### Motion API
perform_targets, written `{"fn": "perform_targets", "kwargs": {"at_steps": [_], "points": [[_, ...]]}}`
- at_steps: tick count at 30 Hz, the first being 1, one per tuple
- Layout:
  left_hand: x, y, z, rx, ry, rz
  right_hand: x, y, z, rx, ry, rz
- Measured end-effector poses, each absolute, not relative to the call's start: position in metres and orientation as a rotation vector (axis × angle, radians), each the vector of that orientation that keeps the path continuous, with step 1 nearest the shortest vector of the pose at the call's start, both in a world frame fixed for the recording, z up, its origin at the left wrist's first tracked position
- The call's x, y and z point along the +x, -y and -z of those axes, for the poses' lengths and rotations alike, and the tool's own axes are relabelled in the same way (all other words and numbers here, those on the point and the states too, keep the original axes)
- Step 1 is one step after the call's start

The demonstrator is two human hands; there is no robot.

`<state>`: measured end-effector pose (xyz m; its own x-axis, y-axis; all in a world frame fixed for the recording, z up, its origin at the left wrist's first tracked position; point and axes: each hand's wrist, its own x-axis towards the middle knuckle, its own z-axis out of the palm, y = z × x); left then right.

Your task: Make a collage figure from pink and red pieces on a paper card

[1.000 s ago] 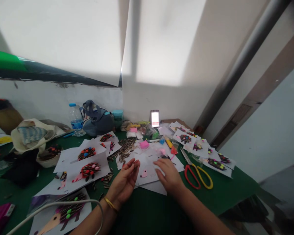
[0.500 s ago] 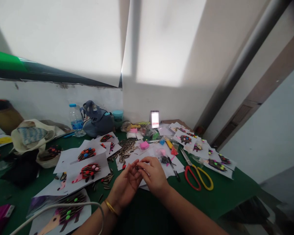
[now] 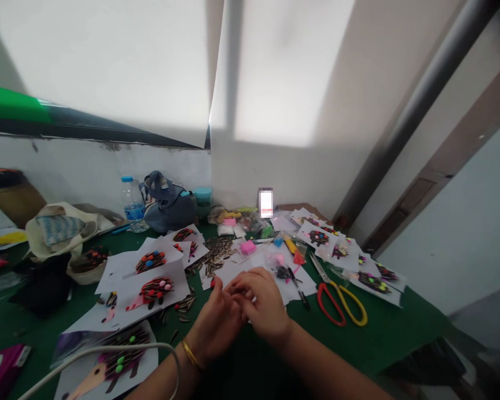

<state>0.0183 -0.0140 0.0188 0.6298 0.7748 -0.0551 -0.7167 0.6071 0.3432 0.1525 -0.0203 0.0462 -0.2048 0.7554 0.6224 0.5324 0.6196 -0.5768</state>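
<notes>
My left hand [image 3: 217, 323], with a gold bangle [image 3: 190, 353] at its wrist, is turned on its side with the thumb up and the fingers curled inward. My right hand [image 3: 267, 304] bends its fingers over the left fingertips, and the two hands touch. Whatever lies between them is hidden. Just beyond is a white sheet [image 3: 250, 264], with a pile of striped sunflower seeds [image 3: 216, 254] at its left. Close to my left thumb sits a small red pompom [image 3: 212, 283]. More loose seeds [image 3: 186, 304] lie on the green tablecloth [image 3: 312, 355] to the left.
Hedgehog pictures of seeds and pompoms lie left [image 3: 156, 289] and right [image 3: 373, 281]. Scissors [image 3: 341, 300] and a black pen [image 3: 299, 289] are right of my hands. A white cable [image 3: 137, 347] crosses the front left. Behind stand a water bottle [image 3: 133, 208] and blue bag [image 3: 169, 205].
My left hand has rolled from palm-up and cupped to on its side, its thumb raised and fingers curled. My right fingers stay against it. The view has shifted slightly.
</notes>
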Motion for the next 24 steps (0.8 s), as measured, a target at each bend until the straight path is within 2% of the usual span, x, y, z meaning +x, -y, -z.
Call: {"fn": "perform_targets", "kwargs": {"at_steps": [3, 8, 15, 24], "points": [[0.020, 0.018, -0.017, 0.290, -0.187, -0.841, 0.143, 0.018, -0.048, -0.944, 1.903, -0.255], [0.018, 0.018, -0.023, 0.399, -0.177, -0.774, 0.151, 0.008, -0.039, -1.075, 1.824, -0.205], [0.016, 0.010, -0.021, 0.503, -0.491, -1.047, 0.176, 0.012, -0.020, -1.063, 1.847, -0.120], [0.018, 0.008, -0.005, 0.654, -0.639, -1.087, 0.176, 0.019, -0.015, -1.041, 1.801, -0.164]]}}
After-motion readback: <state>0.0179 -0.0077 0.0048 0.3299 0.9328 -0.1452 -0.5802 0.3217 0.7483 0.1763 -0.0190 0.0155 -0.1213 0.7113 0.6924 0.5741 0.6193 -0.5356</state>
